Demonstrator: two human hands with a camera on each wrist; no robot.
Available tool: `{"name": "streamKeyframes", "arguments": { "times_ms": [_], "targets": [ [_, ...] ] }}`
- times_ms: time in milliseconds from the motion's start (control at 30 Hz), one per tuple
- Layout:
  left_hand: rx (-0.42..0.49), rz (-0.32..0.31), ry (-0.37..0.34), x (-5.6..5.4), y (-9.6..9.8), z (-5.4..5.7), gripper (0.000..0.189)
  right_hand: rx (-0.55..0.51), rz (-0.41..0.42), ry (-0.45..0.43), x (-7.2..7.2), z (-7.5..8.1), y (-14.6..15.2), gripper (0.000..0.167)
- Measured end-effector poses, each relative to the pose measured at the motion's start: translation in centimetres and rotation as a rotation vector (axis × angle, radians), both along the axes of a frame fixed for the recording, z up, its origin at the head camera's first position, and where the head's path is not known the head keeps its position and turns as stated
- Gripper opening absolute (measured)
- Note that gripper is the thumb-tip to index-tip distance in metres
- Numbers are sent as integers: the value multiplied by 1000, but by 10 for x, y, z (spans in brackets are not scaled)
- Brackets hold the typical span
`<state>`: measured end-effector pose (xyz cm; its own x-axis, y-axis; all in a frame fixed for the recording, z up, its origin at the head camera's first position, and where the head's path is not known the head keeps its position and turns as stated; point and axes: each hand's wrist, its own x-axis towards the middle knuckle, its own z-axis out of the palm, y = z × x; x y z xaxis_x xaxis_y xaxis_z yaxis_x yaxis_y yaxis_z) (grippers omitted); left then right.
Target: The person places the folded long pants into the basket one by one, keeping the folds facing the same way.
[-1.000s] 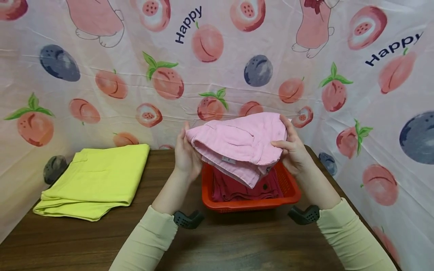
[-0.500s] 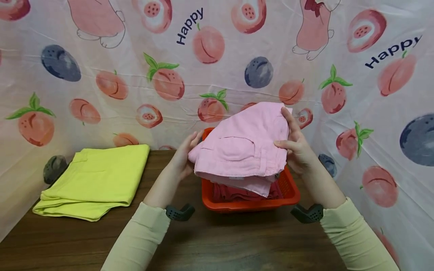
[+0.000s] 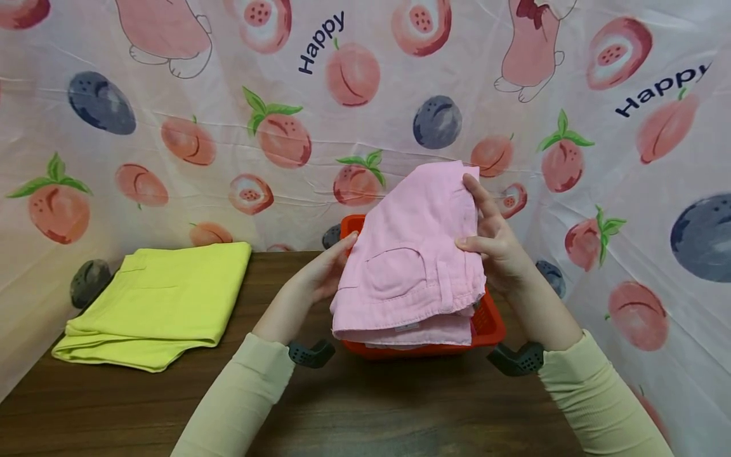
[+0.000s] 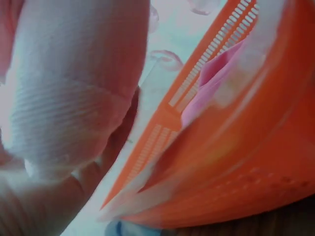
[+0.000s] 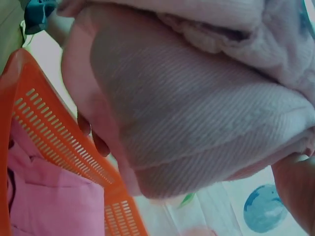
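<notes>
Folded pink pants (image 3: 411, 254), with a curved pocket, belt loop and small inner label, are held up over the red basket (image 3: 491, 320), waistband toward me. My right hand (image 3: 499, 251) pinches their right edge, thumb in front. My left hand (image 3: 316, 273) holds the left edge, its fingers reaching behind the cloth. In the right wrist view, the pants' ribbed-looking underside (image 5: 206, 113) fills the middle. Inside the basket lies a darker reddish-pink garment (image 5: 59, 201), hidden in the head view by the pants.
Folded yellow-green pants (image 3: 165, 298) lie on the left of the dark wooden table (image 3: 400, 406). A fruit-printed curtain (image 3: 377, 120) hangs behind the table and along both sides. Dark wrist mounts (image 3: 311, 353) sit on both wrists.
The pink pants have tilted and come lower in front, so the pocket side faces me more and the waist opening less. The left hand dropped away slightly, then moved back in along the left edge.
</notes>
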<state>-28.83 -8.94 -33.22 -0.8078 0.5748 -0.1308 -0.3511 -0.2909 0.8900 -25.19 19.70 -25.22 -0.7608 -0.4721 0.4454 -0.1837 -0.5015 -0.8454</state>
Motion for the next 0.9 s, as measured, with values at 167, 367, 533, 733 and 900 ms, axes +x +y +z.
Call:
{"name": "streamKeyframes", "arguments": {
  "times_ms": [167,367,533,733,900],
  "targets": [
    [22,-14,-35,4,6,0,92,32,-9,30,0,2,-1,87],
    [88,86,46,5,10,4,84,64,-98,25,-2,-2,3,86],
    [82,181,171,6,8,12,91,93,-230,-23,-7,-4,8,79],
    [45,171,318,9,8,21,95,174,-356,-143,-10,-5,14,60],
    [-40,141,288,14,11,21,92,279,-425,-196,-12,-8,17,39]
  ]
}}
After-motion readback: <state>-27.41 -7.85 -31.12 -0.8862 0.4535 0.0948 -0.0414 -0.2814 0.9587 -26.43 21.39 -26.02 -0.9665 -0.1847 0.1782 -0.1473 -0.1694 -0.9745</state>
